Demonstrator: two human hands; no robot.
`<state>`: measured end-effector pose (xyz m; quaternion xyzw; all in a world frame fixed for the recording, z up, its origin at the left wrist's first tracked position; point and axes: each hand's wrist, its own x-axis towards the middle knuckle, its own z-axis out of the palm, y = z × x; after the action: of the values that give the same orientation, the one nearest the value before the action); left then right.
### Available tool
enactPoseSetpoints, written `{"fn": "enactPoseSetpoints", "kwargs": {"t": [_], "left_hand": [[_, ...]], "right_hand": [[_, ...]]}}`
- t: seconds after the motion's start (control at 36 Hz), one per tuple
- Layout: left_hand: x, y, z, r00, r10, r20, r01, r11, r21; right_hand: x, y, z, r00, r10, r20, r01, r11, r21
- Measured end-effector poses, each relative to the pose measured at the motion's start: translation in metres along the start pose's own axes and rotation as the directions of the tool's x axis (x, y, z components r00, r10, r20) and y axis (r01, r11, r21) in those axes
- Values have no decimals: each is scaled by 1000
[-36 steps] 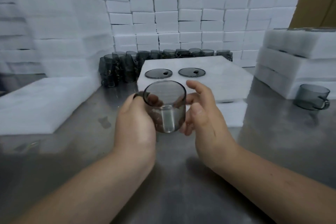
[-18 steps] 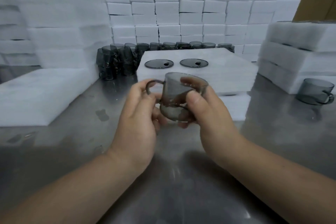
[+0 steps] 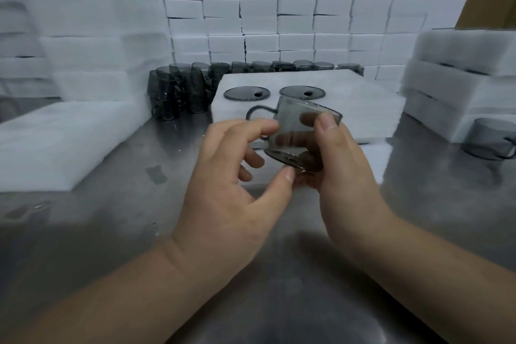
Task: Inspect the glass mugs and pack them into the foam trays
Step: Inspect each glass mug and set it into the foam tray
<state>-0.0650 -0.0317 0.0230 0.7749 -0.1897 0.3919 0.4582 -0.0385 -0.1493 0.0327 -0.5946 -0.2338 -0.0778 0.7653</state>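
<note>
A smoky grey glass mug (image 3: 296, 131) is held tilted above the steel table, its rim up and to the right, its handle pointing left. My right hand (image 3: 343, 165) grips its body, thumb on the rim and fingers underneath. My left hand (image 3: 231, 176) pinches it lightly, forefinger by the handle and thumb tip against the base edge, with the other fingers curled free. Just behind lies a white foam tray (image 3: 357, 98) with two mugs sunk in its holes, one packed mug (image 3: 246, 93) on the left and another packed mug (image 3: 302, 92) on the right.
Several loose mugs (image 3: 178, 92) stand stacked at the tray's back left, and a row of mugs (image 3: 293, 65) lines its far edge. A single mug (image 3: 491, 139) sits at the right by a foam stack (image 3: 460, 78). A foam sheet (image 3: 55, 137) lies on the left. Foam blocks (image 3: 296, 8) wall the back.
The mug has been turned from facing me to tilted with its handle to the left. My left hand slid from the handle to the base, and my right hand took hold of the body.
</note>
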Motion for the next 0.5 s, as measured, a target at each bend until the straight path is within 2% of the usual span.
{"fn": "enactPoseSetpoints", "kwargs": {"t": [0.28, 0.5], "left_hand": [[1, -2, 1, 994, -107, 24, 109, 990, -94], [0, 0, 2, 974, -223, 51, 228, 956, -182]], "right_hand": [[2, -3, 3, 995, 60, 77, -58, 998, -33], [7, -3, 0, 994, 86, 61, -81, 993, -81]]}}
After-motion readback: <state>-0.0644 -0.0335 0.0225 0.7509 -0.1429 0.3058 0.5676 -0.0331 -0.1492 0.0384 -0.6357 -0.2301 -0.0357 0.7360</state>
